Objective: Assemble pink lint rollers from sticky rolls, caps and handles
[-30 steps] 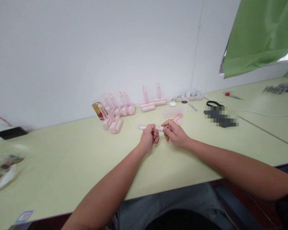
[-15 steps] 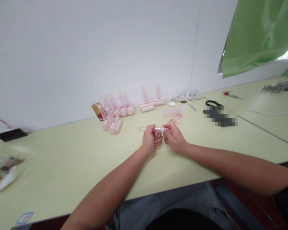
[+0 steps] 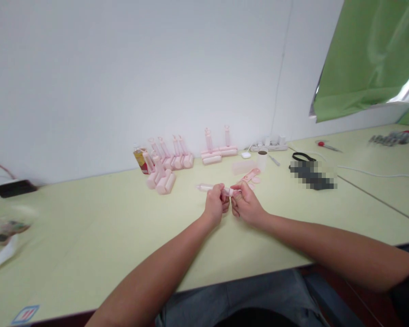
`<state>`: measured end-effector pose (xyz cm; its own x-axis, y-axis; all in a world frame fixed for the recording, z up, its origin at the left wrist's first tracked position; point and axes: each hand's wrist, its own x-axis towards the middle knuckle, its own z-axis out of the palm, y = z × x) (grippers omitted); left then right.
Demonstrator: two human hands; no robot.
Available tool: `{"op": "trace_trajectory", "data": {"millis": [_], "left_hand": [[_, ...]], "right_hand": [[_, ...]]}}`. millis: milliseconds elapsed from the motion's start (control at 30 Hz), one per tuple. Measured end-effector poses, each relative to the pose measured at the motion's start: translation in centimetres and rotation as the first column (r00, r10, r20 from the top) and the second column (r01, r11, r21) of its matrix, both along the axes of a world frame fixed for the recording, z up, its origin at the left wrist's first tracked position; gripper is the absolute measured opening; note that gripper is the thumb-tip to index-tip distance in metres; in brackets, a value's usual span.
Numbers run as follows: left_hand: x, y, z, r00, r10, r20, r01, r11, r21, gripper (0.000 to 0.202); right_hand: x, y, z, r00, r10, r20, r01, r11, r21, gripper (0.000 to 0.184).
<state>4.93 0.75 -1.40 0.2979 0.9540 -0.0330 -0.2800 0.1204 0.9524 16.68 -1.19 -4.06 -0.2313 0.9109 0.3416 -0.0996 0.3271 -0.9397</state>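
Observation:
Both hands meet over the table around a clear, syringe-like tube (image 3: 205,187) with a pale pink end. My left hand (image 3: 216,202) is closed around its middle, and its narrow tip sticks out to the left. At the pink end, my right hand (image 3: 247,203) pinches with thumb and fingers, covering part of that end. Just beyond the right hand lie a flat pink strip-shaped part (image 3: 251,174) and a small pink round piece (image 3: 256,180).
Several pink assemblies with upright tubes (image 3: 165,180) stand along the wall, beside a yellow-red bottle (image 3: 141,160). To the right are a white roll (image 3: 262,160), a power strip (image 3: 269,147), a black strap (image 3: 303,157) and a red-handled tool (image 3: 329,146). A dark tray-like object (image 3: 14,188) sits left.
The view has shifted slightly, so the table things appear lower. The tube now slants a little more, its right end lower. Both hands keep their hold on it.

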Motion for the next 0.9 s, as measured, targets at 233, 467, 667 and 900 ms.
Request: {"op": "trace_trajectory", "data": {"millis": [233, 467, 667, 900], "left_hand": [[-1.3, 2.6, -0.7, 0.906, 0.319, -0.278, -0.213, 0.911, 0.352, 0.024], [-5.0, 4.4, 0.1, 0.394, 0.507, -0.767, -0.019, 0.839, 0.544, 0.026], [-5.2, 4.2, 0.0, 0.034, 0.41, -0.911, 0.154, 0.899, 0.411, 0.034], [-5.4, 4.3, -0.5, -0.065, 0.389, -0.919, 0.21, 0.906, 0.369, 0.033]], "right_hand": [[1.3, 2.8, 0.5, 0.937, -0.2, 0.287, 0.144, 0.968, 0.204, 0.027], [11.1, 8.9, 1.9, 0.472, -0.828, 0.301, 0.533, 0.541, 0.651, 0.028], [15.1, 11.6, 0.0, 0.4, -0.805, 0.438, 0.587, 0.592, 0.552, 0.028], [15.3, 12.4, -1.0, 0.308, -0.869, 0.387, 0.608, 0.493, 0.622, 0.038]]}}
